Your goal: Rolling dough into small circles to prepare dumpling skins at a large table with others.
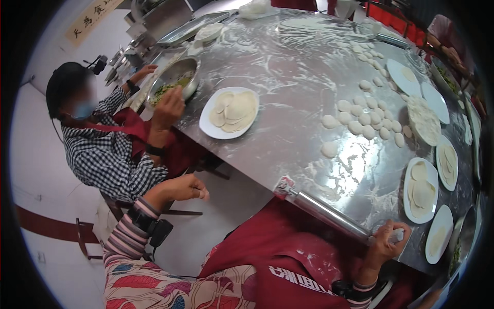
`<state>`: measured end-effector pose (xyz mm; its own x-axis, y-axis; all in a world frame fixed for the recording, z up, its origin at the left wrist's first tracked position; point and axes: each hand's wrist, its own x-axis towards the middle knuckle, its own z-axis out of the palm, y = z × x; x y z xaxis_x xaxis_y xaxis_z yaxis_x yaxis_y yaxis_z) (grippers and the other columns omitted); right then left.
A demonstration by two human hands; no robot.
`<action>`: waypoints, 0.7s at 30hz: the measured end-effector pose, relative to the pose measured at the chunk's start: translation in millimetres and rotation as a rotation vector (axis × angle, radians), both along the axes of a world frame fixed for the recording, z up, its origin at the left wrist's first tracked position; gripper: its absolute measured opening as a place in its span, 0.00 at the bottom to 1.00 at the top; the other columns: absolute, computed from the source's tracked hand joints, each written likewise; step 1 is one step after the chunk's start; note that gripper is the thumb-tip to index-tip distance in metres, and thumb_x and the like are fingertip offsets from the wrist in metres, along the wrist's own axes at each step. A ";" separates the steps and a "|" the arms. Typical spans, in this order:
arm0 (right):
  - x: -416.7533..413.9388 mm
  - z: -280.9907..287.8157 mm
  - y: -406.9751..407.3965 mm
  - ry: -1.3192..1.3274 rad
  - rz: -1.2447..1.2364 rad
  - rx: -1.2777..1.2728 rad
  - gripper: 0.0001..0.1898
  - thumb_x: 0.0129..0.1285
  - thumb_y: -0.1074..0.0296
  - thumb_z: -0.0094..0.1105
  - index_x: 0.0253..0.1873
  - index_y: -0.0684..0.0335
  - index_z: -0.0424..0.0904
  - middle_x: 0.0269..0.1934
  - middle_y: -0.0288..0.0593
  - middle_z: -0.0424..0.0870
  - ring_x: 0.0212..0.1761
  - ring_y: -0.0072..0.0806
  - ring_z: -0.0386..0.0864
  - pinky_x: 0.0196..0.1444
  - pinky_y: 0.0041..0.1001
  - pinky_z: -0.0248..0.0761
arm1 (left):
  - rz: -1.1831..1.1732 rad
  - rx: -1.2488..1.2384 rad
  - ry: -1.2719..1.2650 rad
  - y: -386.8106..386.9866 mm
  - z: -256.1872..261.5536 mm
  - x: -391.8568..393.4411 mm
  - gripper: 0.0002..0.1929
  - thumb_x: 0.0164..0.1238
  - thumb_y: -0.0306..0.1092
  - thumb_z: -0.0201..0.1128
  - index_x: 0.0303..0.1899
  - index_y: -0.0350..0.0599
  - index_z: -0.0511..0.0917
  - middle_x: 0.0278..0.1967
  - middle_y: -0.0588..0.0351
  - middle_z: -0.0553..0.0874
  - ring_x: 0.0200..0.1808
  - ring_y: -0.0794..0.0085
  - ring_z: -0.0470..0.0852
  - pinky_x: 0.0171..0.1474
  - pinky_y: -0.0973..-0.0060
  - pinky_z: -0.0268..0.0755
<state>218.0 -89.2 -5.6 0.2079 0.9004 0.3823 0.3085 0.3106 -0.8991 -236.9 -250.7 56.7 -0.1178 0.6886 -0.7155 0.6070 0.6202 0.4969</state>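
My right hand (pixel 387 240) grips the near-right handle of a metal rolling pin (pixel 332 214), which lies along the table's front edge before me. A red-and-white wrap (pixel 285 187) covers the pin's other handle. Out to the left, off the table edge, hangs my left hand (pixel 189 188) with its fingers curled; I see nothing in it, but the grip is partly hidden. Beyond the pin, a round dough piece (pixel 329 149) sits on the floured steel table (pixel 285 150), near a cluster of small dough pieces (pixel 364 118).
A co-worker (pixel 112 127) sits at left, one hand over a steel bowl of green filling (pixel 189 87). Dough wrappers fill a white plate (pixel 208 129) nearby. On the right stand a bowl of flour (pixel 424 121), a plate of wrappers (pixel 409 210) and several other plates.
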 end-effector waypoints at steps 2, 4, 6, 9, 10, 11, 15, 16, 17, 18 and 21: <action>3.7 -4.3 1.0 0.015 0.007 -0.020 0.06 0.65 0.80 0.53 0.42 0.67 0.65 0.29 0.39 0.69 0.19 0.19 0.67 0.22 0.18 0.62 | 0.038 0.020 -0.008 -14.4 -13.5 -14.7 0.09 0.58 0.30 0.63 0.38 0.38 0.84 0.32 0.55 0.86 0.37 0.75 0.81 0.44 0.76 0.72; 2.7 -4.5 -0.2 0.007 -0.004 -0.023 0.06 0.65 0.80 0.54 0.42 0.67 0.65 0.29 0.39 0.69 0.19 0.19 0.67 0.22 0.18 0.62 | 0.079 0.022 0.014 -22.0 -22.6 -21.8 0.07 0.57 0.28 0.63 0.35 0.36 0.83 0.32 0.56 0.85 0.39 0.75 0.81 0.44 0.77 0.72; 1.4 -4.0 -1.5 -0.001 -0.020 -0.025 0.06 0.65 0.80 0.54 0.42 0.67 0.66 0.29 0.39 0.69 0.19 0.19 0.67 0.22 0.18 0.62 | 0.115 0.024 0.036 -28.0 -29.5 -26.6 0.05 0.57 0.26 0.63 0.33 0.35 0.81 0.33 0.57 0.84 0.40 0.75 0.81 0.43 0.78 0.72; 1.3 -4.4 -1.6 -0.004 -0.023 -0.020 0.06 0.65 0.80 0.54 0.42 0.67 0.66 0.29 0.39 0.70 0.19 0.18 0.66 0.22 0.18 0.61 | 0.144 0.122 0.003 -32.4 -32.6 -27.8 0.03 0.57 0.25 0.63 0.32 0.36 0.80 0.32 0.54 0.85 0.40 0.73 0.83 0.41 0.77 0.72; 2.2 -5.3 -0.6 0.000 -0.012 -0.008 0.06 0.65 0.80 0.54 0.41 0.67 0.66 0.29 0.39 0.70 0.19 0.18 0.66 0.22 0.18 0.61 | 0.287 0.066 -0.117 -30.1 -28.8 -25.5 0.04 0.58 0.25 0.63 0.33 0.36 0.79 0.32 0.53 0.85 0.40 0.72 0.84 0.42 0.76 0.73; 3.1 -6.4 0.6 0.005 -0.002 0.003 0.06 0.65 0.80 0.54 0.41 0.67 0.66 0.29 0.38 0.70 0.19 0.18 0.66 0.21 0.18 0.61 | 0.429 0.010 -0.238 -28.1 -26.6 -24.4 0.05 0.59 0.26 0.63 0.35 0.36 0.78 0.33 0.52 0.85 0.40 0.70 0.84 0.42 0.75 0.73; 7.6 -4.9 2.0 0.009 -0.011 0.004 0.06 0.65 0.80 0.53 0.41 0.67 0.66 0.29 0.38 0.70 0.18 0.18 0.66 0.22 0.17 0.62 | 0.385 -0.057 -0.216 -22.5 -30.3 -27.7 0.12 0.59 0.32 0.65 0.40 0.35 0.77 0.34 0.54 0.84 0.37 0.69 0.84 0.43 0.73 0.74; 7.5 0.1 0.2 0.005 -0.026 -0.042 0.06 0.64 0.80 0.54 0.40 0.66 0.66 0.30 0.39 0.70 0.20 0.19 0.67 0.24 0.19 0.63 | 0.161 -0.115 -0.091 -20.8 -34.9 -31.3 0.15 0.60 0.35 0.66 0.43 0.34 0.76 0.35 0.55 0.84 0.37 0.68 0.83 0.43 0.72 0.74; 7.9 5.2 -2.3 -0.001 -0.044 -0.085 0.06 0.63 0.79 0.55 0.39 0.66 0.67 0.30 0.39 0.70 0.21 0.21 0.68 0.25 0.21 0.65 | -0.066 -0.167 0.035 -18.4 -37.6 -34.4 0.19 0.60 0.39 0.66 0.45 0.34 0.75 0.36 0.55 0.84 0.37 0.67 0.83 0.43 0.71 0.74; 10.8 4.5 -2.8 -0.014 -0.066 -0.068 0.06 0.63 0.79 0.55 0.39 0.66 0.67 0.30 0.39 0.70 0.21 0.21 0.68 0.25 0.21 0.65 | -0.179 -0.178 0.053 -15.8 -33.6 -29.1 0.21 0.59 0.42 0.67 0.47 0.35 0.75 0.39 0.54 0.84 0.38 0.67 0.82 0.44 0.71 0.74; 11.1 -2.8 4.8 -0.376 -0.070 0.219 0.08 0.61 0.78 0.58 0.40 0.63 0.67 0.28 0.35 0.69 0.26 0.19 0.68 0.26 0.19 0.64 | -0.462 0.004 -0.023 1.8 -2.6 10.4 0.26 0.58 0.42 0.70 0.54 0.37 0.74 0.50 0.50 0.80 0.41 0.68 0.81 0.47 0.71 0.74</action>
<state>229.1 -84.3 -8.4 0.0755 0.7782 0.6235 0.6292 0.4479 -0.6352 -226.5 -248.9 54.1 0.2180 0.6682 -0.7113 0.8078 0.2855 0.5157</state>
